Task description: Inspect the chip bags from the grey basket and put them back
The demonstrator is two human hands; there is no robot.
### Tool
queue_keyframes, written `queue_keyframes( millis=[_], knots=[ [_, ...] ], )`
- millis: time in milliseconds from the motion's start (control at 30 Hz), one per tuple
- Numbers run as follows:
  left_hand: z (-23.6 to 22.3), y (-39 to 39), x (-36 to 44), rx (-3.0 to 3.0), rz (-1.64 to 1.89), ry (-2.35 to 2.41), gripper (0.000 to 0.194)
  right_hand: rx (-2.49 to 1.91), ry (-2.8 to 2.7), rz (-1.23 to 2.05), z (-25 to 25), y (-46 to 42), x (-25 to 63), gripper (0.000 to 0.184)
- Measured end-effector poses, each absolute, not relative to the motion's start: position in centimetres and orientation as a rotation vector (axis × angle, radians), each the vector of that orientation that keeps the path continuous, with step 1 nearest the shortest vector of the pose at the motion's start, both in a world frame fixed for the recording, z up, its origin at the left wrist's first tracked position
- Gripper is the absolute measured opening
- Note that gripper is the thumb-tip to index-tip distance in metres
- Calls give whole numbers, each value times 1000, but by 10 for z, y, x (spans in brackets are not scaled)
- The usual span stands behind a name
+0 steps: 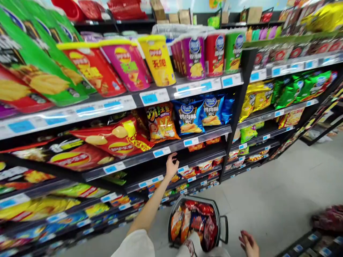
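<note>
My left hand (171, 165) reaches out at arm's length toward the snack shelves, fingers loosely spread and empty, just below the shelf edge (171, 147) that carries an orange chip bag (160, 123) and blue chip bags (199, 113). My right hand (248, 243) hangs low at the bottom of the view, fingers apart, holding nothing, to the right of a dark shopping basket (224, 228). The basket stands on the floor and is filled with several red and orange snack packets (195, 221).
Tall black shelving runs along the left and back, packed with chip bags and tubs (157, 60) above blue price tags. A second shelf bay (284, 92) continues to the right. Pale floor (281, 192) stretches right of the basket; another low rack (316, 242) sits at the bottom right.
</note>
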State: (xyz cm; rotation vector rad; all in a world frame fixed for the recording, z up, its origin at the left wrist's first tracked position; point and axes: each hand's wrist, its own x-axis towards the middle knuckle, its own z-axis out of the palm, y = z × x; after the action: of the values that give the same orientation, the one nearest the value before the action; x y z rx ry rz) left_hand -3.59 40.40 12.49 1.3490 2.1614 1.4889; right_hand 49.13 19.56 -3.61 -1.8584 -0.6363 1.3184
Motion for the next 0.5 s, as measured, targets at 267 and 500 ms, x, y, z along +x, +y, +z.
queue_keyframes(
  millis=[267, 500],
  knots=[
    [84, 243, -61, 1446, 1363, 2156, 35, -1855, -965, 1382, 9, 182, 448, 43],
    [24, 113, -61, 1315, 889, 1972, 23, -1916, -1029, 1591, -19, 160, 414, 60]
  ],
)
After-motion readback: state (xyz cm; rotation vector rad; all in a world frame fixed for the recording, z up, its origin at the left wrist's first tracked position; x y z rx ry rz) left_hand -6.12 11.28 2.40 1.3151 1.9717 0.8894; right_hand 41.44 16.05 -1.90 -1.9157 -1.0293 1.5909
